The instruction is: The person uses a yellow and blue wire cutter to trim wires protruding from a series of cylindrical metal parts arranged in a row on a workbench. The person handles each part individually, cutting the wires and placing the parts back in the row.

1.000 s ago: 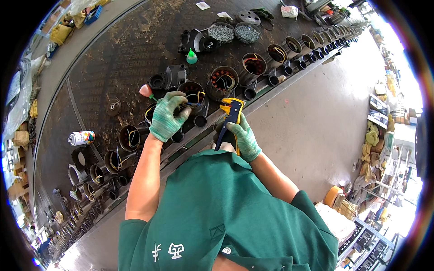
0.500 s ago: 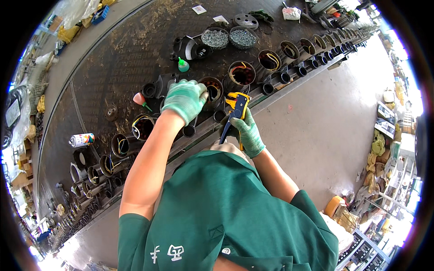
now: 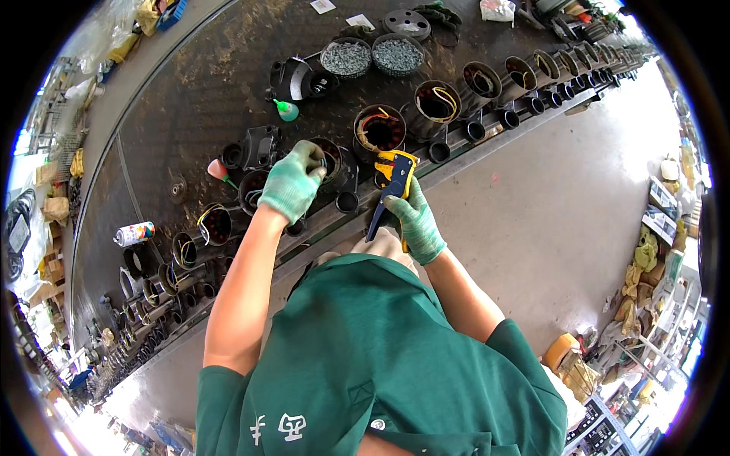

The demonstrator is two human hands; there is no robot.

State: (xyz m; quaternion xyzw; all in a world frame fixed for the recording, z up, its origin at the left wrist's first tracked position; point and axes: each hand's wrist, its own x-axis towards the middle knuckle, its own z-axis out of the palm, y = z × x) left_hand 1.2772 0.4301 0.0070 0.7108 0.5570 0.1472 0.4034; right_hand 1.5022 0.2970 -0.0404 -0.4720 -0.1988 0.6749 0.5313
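Observation:
My left hand (image 3: 291, 185), in a green-and-white knit glove, is at the left rim of a dark cylindrical motor housing (image 3: 334, 169). Its fingers are curled together; whatever they pinch is hidden. My right hand (image 3: 417, 222), gloved alike, is wrapped round a wire stripper (image 3: 391, 190) with dark blue handles and a yellow head. The stripper's jaws point up, close in front of another motor housing (image 3: 379, 131) with copper-coloured windings and light wires inside. Farther right stands a housing (image 3: 436, 102) with a yellow wire looped at its mouth.
The housings run in a long diagonal row along the edge of the dark workbench (image 3: 190, 99). Behind them are two bowls of small metal parts (image 3: 346, 59), a green bottle (image 3: 287, 111), a pink-red bottle (image 3: 218, 170) and a spray can (image 3: 134, 234). Crowded shelving (image 3: 661, 319) stands at the right.
The bench and housings have shifted left and slightly down in view. My left hand has moved left, its fingers more bunched. The wire stripper stays in my right hand, now before the housing farther right.

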